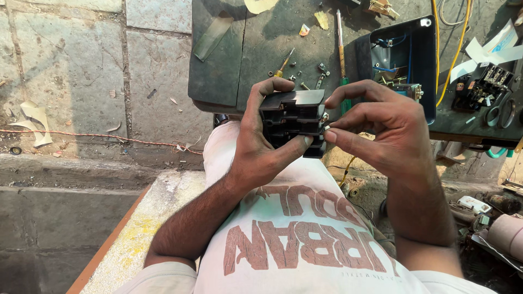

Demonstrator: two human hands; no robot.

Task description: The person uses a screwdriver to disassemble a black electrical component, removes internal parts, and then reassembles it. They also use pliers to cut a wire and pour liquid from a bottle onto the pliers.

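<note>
Black block: a black plastic electrical block (292,121), ribbed and stepped, is held in mid-air above the person's lap, between both hands and just in front of the near edge of the table.
Left hand: the left hand (260,146) is clasped around the block's left side, fingers curled over its top edge and the thumb pressed along the lower front.
Right hand: the right hand (378,128) meets the block's right side, thumb and forefinger pinched together at a small pale metal part on its edge; the other fingers arch above, clear of the block.
Table: a dark, worn table (239,54) lies just beyond the hands, littered with small parts.
Tools: a yellow-handled screwdriver (283,65) lies beside loose screws (321,69), directly behind the block; a longer screwdriver with a green grip (341,54) lies just right of them.
Open box: a dark box (408,60) with blue wires inside stands open, right behind the right hand.
Far right: a second black electrical part (482,87) sits near yellow cables (449,65) and white paper strips (490,51).
Ground: grey stone paving (71,71) carries a thin reddish wire (98,136) and scraps of paper.
Clothing: a white shirt with red print (294,239) fills the lower frame.
</note>
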